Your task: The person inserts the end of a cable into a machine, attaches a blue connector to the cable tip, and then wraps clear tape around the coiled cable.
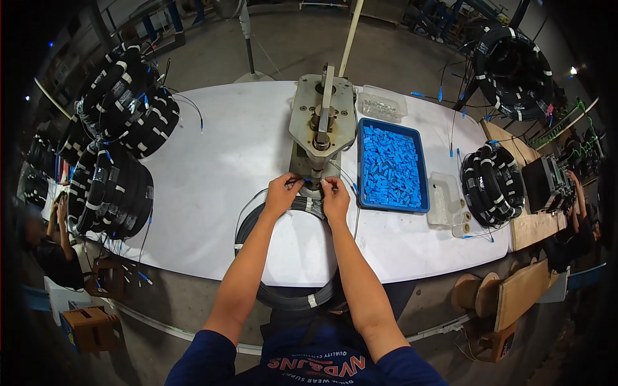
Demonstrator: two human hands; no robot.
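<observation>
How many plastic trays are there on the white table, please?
3. One blue tray, filled with blue pieces, is right of the press; one clear tray is beyond it; another clear tray is on its right side. None seems hidden.

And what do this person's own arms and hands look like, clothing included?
Left hand and right hand are both bare, with no glove or watch visible. Short, dark blue sleeves end above the elbows; the matching shirt carries curved reddish and pale lettering.

white-topped table [193, 186] | grey floor [283, 48] | brown box [91, 328] lower left | 1 bright light [573, 70] upper right
</observation>
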